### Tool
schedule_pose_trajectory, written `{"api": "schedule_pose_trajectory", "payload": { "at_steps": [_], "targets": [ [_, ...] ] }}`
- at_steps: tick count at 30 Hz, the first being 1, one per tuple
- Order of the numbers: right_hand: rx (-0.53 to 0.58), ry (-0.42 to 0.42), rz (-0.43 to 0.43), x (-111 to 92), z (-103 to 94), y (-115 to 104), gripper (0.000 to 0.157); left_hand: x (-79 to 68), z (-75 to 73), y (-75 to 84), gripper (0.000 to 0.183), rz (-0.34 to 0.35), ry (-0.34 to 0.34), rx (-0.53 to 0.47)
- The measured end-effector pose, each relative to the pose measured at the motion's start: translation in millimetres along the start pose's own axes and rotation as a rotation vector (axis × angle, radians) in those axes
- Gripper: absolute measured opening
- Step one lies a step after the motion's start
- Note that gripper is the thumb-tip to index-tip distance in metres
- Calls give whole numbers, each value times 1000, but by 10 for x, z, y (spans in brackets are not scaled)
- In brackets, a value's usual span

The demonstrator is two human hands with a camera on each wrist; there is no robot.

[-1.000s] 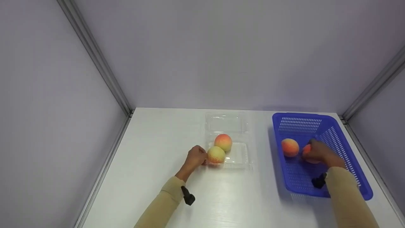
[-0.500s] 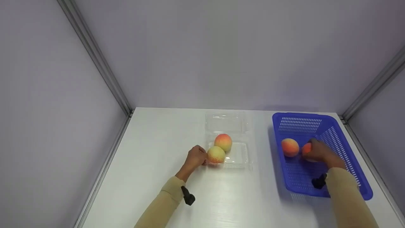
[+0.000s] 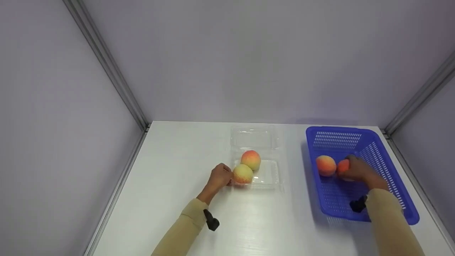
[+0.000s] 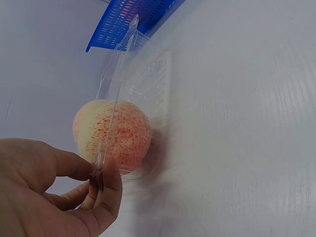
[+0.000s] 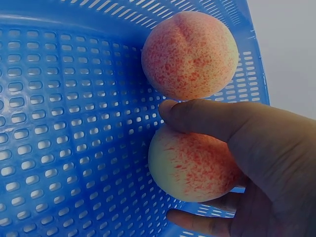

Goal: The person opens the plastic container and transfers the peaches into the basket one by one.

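Note:
My left hand (image 3: 221, 175) pinches the rim of a clear plastic clamshell container (image 3: 267, 171) at its near left corner, thumb and fingers on the edge in the left wrist view. Two peaches sit in the container: a yellowish peach (image 3: 243, 174) by that hand and a redder peach (image 3: 251, 160) behind it, touching. Inside the blue basket (image 3: 321, 199), my right hand (image 3: 359, 170) grips a peach (image 5: 192, 165), thumb on one side and fingers around the other. Another peach (image 5: 190, 55) lies close beside it, against the basket's left wall.
The container's clear lid (image 3: 254, 138) lies folded back toward the rear wall (image 3: 227, 64). A white table (image 3: 177, 153) carries everything. Grey panels with metal corner rails (image 3: 117, 81) enclose it at the sides.
Within the basket, my right hand has shifted the gripped peach slightly left, closer to the other peach. My left hand and the container have stayed in place.

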State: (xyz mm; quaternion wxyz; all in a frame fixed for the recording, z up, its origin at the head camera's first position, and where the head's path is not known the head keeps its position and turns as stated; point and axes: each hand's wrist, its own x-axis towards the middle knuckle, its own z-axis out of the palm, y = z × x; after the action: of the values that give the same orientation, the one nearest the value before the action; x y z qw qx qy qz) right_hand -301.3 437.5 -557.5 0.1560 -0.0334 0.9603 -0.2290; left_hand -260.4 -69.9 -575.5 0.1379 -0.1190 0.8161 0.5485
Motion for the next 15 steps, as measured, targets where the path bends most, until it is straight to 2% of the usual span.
{"api": "schedule_pose_trajectory", "payload": {
  "at_steps": [8, 15],
  "targets": [
    [69, -34, 26, 10, 0, -47, 82, -10, -2, 9, 9, -5, 0, 5],
    [29, 45, -92, -14, -1, -34, 78, -11, -23, -4, 12, 11, 2, 7]
  ]
}}
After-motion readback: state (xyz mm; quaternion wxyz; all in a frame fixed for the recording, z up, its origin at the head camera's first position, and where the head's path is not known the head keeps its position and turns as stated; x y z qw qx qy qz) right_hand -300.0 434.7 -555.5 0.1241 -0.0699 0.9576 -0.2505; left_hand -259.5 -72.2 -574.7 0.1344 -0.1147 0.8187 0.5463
